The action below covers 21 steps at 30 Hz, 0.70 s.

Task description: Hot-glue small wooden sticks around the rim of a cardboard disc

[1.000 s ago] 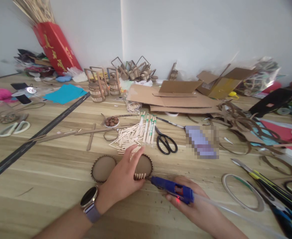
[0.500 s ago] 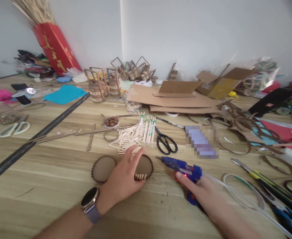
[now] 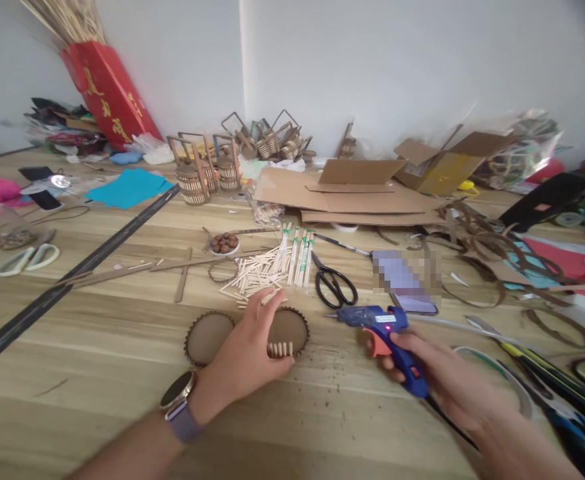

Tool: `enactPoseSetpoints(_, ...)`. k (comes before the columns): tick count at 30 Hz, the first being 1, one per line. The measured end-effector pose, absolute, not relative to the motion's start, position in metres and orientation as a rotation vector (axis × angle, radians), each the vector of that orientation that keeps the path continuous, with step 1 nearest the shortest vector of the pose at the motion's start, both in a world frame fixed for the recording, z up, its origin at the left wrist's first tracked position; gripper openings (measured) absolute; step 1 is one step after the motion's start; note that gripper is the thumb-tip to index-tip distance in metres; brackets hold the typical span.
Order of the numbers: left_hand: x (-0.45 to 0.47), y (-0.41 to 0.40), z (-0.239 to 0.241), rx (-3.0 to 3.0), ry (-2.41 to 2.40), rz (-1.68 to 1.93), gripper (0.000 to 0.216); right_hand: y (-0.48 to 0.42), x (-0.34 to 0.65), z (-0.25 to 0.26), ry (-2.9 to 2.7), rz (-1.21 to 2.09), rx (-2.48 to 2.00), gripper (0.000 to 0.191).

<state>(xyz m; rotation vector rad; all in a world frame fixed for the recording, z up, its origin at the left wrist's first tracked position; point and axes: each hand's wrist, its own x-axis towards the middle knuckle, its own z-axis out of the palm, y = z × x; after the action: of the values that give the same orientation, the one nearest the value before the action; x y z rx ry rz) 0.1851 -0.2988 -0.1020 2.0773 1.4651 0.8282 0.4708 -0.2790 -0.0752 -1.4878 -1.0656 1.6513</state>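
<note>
My left hand (image 3: 245, 357), with a watch on the wrist, spans a round brown base (image 3: 295, 329) with a notched rim. Its thumb lies at the near edge and its fingers arch over towards the far edge, gripping it as far as I can see. A short row of small wooden sticks (image 3: 280, 349) stands upright along the near rim beside the thumb. A second round base (image 3: 208, 339) lies left of the hand. My right hand (image 3: 422, 360) is wrapped round a blue glue gun (image 3: 372, 317) with an orange trigger, its nozzle pointing left, apart from the base.
Behind the bases lie loose wooden sticks (image 3: 257, 270), black scissors (image 3: 336, 285) and a bowl of brown nuts or beads (image 3: 224, 244). A phone (image 3: 407, 283) lies behind the glue gun. Cutters (image 3: 547, 387) and brown strips (image 3: 482, 247) are at right; cardboard (image 3: 342, 193) and small baskets (image 3: 192, 183) stand further back.
My right hand has turned the glue gun onto its side and shifted it slightly right and up, so its trigger shows. The left hand stays almost in place at the base.
</note>
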Motion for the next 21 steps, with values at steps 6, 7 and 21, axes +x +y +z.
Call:
enactPoseSetpoints(6, 0.175, -0.295, -0.09, 1.876, 1.447, 0.873, 0.093, -0.287, 0.47, -0.081, -1.01, 1.92, -1.325, 0.042)
enactPoseSetpoints(7, 0.175, -0.295, -0.089, 1.864, 1.443, 0.873, 0.093, -0.288, 0.469, -0.082, -1.015, 1.966, -1.305, 0.043)
enactPoseSetpoints(21, 0.188, -0.3, -0.105, 2.143, 1.475, 0.795, 0.091, -0.31, 0.448, -0.099, -1.783, 1.119, -1.509, 0.035)
